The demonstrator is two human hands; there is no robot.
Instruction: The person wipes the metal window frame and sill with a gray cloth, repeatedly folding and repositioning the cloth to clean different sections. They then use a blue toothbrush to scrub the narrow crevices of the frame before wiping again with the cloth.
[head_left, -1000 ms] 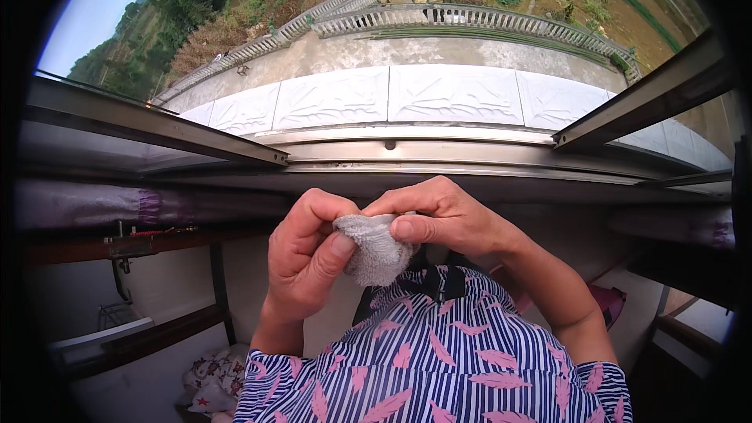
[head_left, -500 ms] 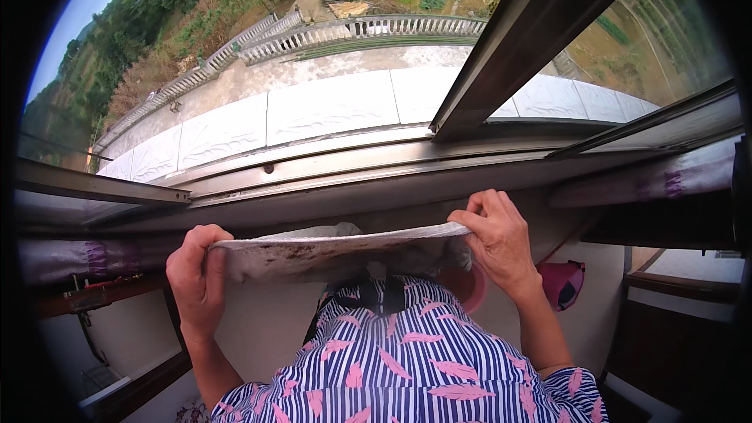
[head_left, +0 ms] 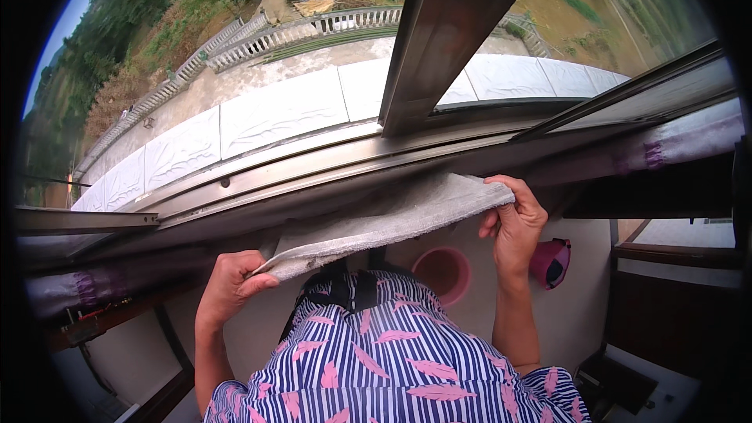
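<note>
A greyish-white cloth (head_left: 392,223) with a thick terry-like edge stretches between my hands, just in front of the window sill. At its left end, my left hand (head_left: 233,282) pinches a corner between thumb and fingers. My right hand (head_left: 517,215) grips the opposite corner, held a little higher and farther right. The cloth is folded over, and its near edge slopes up from left to right. The metal window track (head_left: 258,168) runs along beyond the cloth, which partly hides the wall below it.
A pink basin (head_left: 464,276) with dark water stands on the floor below. To its right sits a magenta container (head_left: 551,262). A thick window frame post (head_left: 439,55) rises ahead. Purple-white curtains (head_left: 666,145) hang at both sides. Outside lie a white ledge (head_left: 282,121) and a balustrade (head_left: 313,29).
The cloth has turned from a flat, hanging sheet with dark stains showing to a folded, tilted strip. My left hand has dropped and moved right; my right hand has risen slightly. The view has shifted.
</note>
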